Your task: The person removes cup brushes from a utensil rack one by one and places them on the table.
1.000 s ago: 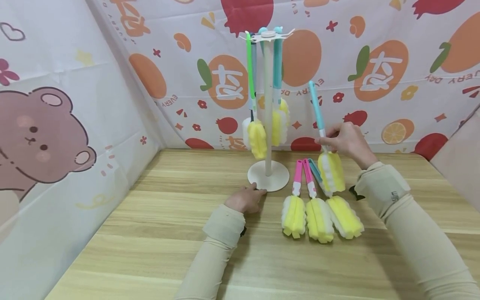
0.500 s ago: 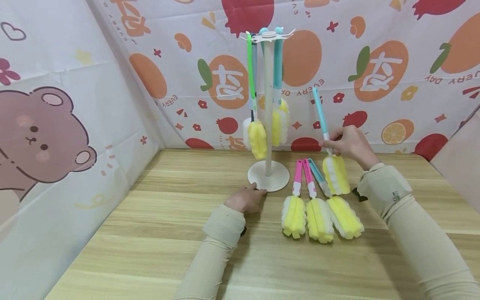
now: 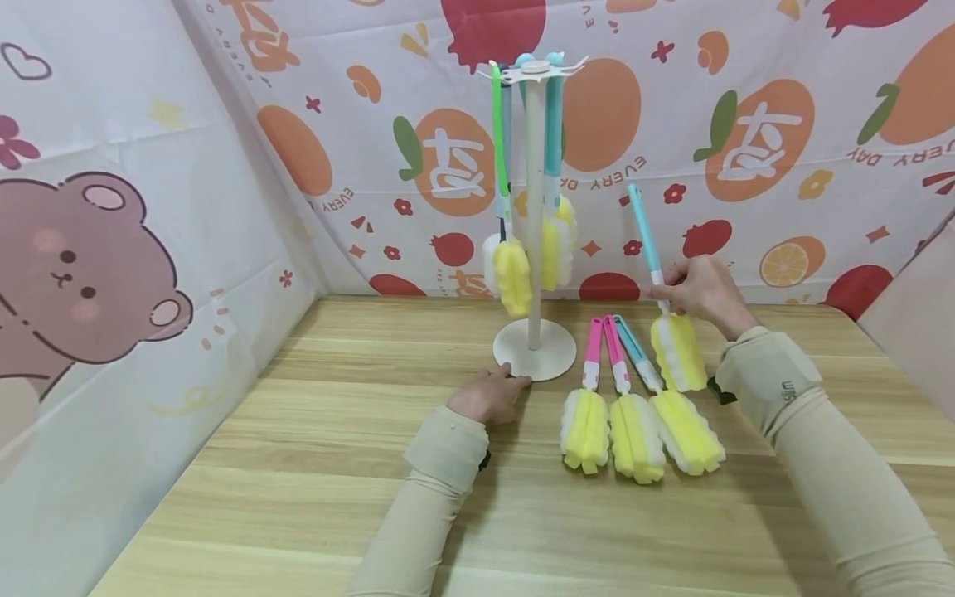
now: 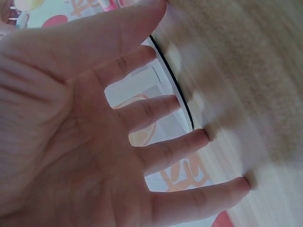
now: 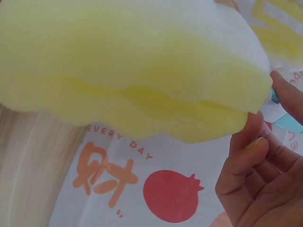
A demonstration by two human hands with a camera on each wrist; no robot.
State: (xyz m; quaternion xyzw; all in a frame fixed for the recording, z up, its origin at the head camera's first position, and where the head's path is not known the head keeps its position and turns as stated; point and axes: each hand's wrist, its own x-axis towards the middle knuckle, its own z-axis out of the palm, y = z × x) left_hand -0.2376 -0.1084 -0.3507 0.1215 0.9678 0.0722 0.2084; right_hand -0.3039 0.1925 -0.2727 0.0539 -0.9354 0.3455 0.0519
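My right hand pinches a sponge bottle brush at the white neck under its turquoise handle. The handle points up and leans left; the yellow-and-white sponge hangs down and fills much of the right wrist view. My left hand has its fingers spread, fingertips at the rim of the white stand's round base. On the table beside the stand lie three more brushes: a pink-handled brush, a second pink-handled brush and a turquoise-handled brush. Their handles point toward the back.
From the hooked top of the stand hang several brushes, among them a green-handled brush in front and a turquoise-handled one. Fruit-printed cloth backs the wooden table; a bear-printed cloth borders its left side.
My right hand has shifted a little to the right and slightly lower with the brush, away from the stand. The left hand stays at the base.
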